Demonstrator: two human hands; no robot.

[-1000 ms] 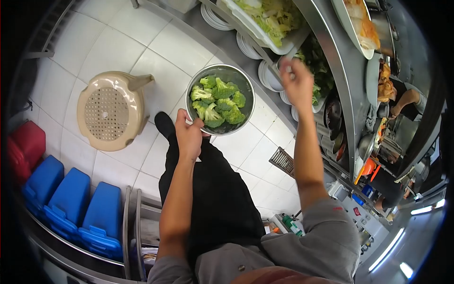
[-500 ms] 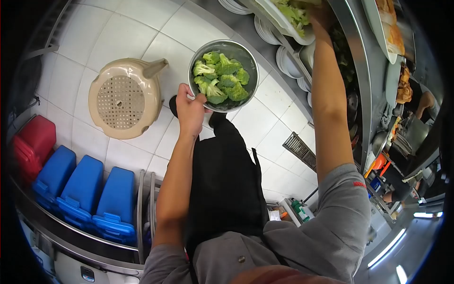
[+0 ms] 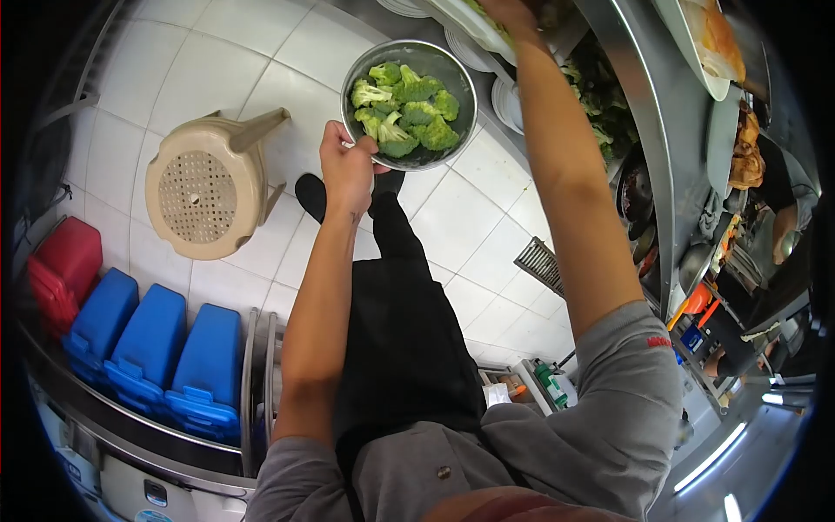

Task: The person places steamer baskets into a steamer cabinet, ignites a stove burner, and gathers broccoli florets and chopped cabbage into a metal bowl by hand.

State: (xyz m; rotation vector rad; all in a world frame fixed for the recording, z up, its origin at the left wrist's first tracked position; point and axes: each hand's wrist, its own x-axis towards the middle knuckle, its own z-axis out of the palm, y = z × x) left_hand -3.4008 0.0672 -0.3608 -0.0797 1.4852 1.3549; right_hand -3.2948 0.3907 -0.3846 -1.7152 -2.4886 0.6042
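My left hand (image 3: 348, 172) is closed on the near rim of a metal bowl (image 3: 470, 109), thumb on top. Green broccoli florets (image 3: 417, 113) lie in the bowl, which is held above the tiled floor. At the top edge of the view, my right hand (image 3: 511, 12) is over a white container (image 3: 452, 19) with pale green leafy pieces (image 3: 494, 21) in it. The fingers of that hand are blurred and partly cut off, so their grip cannot be made out.
A beige plastic stool (image 3: 196, 196) stands on the floor at left. Blue bins (image 3: 204, 361) and a red bin (image 3: 65, 265) line the lower left. Stacked white plates (image 3: 504, 103) sit on a shelf below the counter. Another person's arm (image 3: 783, 230) shows at far right.
My right arm has swung left and up in the view, and the white container sits farther toward the top edge. The bowl, still in my left hand, appears slightly higher. The stool appears farther left.
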